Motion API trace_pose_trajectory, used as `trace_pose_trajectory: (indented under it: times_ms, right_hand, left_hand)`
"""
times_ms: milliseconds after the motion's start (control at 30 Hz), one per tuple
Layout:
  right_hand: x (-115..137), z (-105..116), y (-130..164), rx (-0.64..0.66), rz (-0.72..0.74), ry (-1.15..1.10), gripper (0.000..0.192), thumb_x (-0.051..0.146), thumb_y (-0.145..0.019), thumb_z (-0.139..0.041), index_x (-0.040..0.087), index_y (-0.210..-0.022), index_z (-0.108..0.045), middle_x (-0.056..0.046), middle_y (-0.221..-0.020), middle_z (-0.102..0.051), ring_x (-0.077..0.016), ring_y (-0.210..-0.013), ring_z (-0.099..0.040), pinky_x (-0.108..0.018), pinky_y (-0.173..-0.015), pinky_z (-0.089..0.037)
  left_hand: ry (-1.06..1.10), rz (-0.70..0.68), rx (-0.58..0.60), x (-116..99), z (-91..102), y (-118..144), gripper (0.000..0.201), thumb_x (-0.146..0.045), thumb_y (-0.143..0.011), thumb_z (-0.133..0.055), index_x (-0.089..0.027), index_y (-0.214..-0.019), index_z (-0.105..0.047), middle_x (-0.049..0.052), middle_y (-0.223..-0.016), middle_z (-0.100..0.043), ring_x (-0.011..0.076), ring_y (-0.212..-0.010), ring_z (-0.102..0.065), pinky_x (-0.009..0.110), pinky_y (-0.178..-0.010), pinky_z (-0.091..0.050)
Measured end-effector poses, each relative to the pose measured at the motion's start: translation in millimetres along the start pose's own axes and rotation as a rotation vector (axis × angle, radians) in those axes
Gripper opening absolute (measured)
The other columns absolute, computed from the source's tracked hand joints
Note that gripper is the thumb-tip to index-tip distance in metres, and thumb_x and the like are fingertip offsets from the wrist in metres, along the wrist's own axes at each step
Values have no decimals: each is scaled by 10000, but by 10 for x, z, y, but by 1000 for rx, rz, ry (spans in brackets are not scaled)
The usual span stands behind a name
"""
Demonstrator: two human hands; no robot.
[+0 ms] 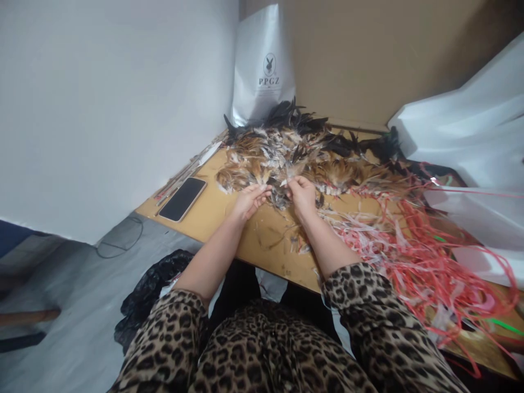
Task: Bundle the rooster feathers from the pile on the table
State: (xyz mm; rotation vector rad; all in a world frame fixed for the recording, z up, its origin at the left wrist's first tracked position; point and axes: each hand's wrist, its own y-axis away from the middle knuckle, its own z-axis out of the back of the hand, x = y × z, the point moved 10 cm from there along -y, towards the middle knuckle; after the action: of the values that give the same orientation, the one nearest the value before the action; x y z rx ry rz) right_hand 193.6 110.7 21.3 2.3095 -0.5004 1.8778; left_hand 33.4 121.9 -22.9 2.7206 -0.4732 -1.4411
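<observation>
Together, the left hand [250, 199] and right hand [302, 192] pinched small brown-and-white feathers [282, 183] (fingers closed on them) at the near edge of the heaped feather pile [286, 150] on the wooden table [213, 210], between a black phone [183, 198] and tangled red plastic strips [413, 245].

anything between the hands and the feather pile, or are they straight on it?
Nothing visible in the way. The left hand and right hand are already at the near edge of the feather pile, fingers pinching small feathers. The phone lies off to the left, the red string tangle to the right.
</observation>
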Motion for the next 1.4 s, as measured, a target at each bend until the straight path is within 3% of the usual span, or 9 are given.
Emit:
trace_pose_trajectory:
  times_ms: [167, 400, 533, 667, 933, 1133, 1400]
  right_hand:
    - [27, 72, -22, -26, 27, -5, 210, 333, -667, -593, 191, -593, -457, 69, -486, -508, -57, -368, -374, -194, -385, -263]
    - [43, 233, -139, -130, 169, 56, 151, 330, -697, -545, 193, -675, -483, 77, -481, -440, -84, -418, -390, -219, -448, -318]
    - [41, 384, -177, -227, 203, 133, 162, 347, -711, -526, 189, -697, -493, 66, -514, -446, -91, -468, -394, -224, -486, -327]
    - [40, 469, -183, -264, 197, 132, 172, 359, -720, -523, 194, -698, -480, 60, -536, -449, -93, -479, -389, -230, -495, -327]
    - [157, 377, -118, -231, 188, 41, 205, 392, -719, -538, 201, -724, -466, 71, -504, -429, -82, -423, -376, -224, -447, -322]
    - [138, 306, -94, -170, 211, 58, 200, 394, -723, -549, 203, -747, -495, 43, -573, -476, -92, -485, -425, -230, -500, -377]
    - [126, 207, -43, -62, 227, 102, 178, 381, -727, -554, 210, -752, -510, 35, -596, -482, -98, -518, -458, -224, -497, -387]
  left_hand:
    - [109, 49, 6, -62, -127, 39, 97, -43, -790, -517, -87, -768, -601, 67, -824, -690, 43, -620, -621, 87, -506, -456]
    - [39, 128, 56, -59, -451, -130, 71, -40, -774, -538, -80, -775, -596, 79, -786, -681, 55, -597, -620, 94, -495, -474]
    - [71, 56, 47, 2, -438, -286, 52, -53, -754, -576, -92, -775, -603, 43, -762, -670, 24, -554, -592, 69, -487, -458]
    - [33, 80, 126, 124, -412, -330, 37, -87, -719, -630, -85, -739, -599, 41, -746, -657, 30, -539, -575, 79, -444, -441]
    - [99, 92, 156, 125, -382, -294, 35, -96, -720, -626, -98, -734, -594, 34, -763, -645, 22, -543, -562, 69, -444, -442]
    - [112, 114, 125, 143, -380, -241, 52, -63, -741, -575, -109, -751, -598, 44, -804, -660, 25, -565, -577, 64, -463, -449]
    - [144, 259, 94, 243, -426, -132, 142, -69, -815, -466, -127, -750, -578, 72, -846, -669, 23, -570, -571, 58, -466, -433]
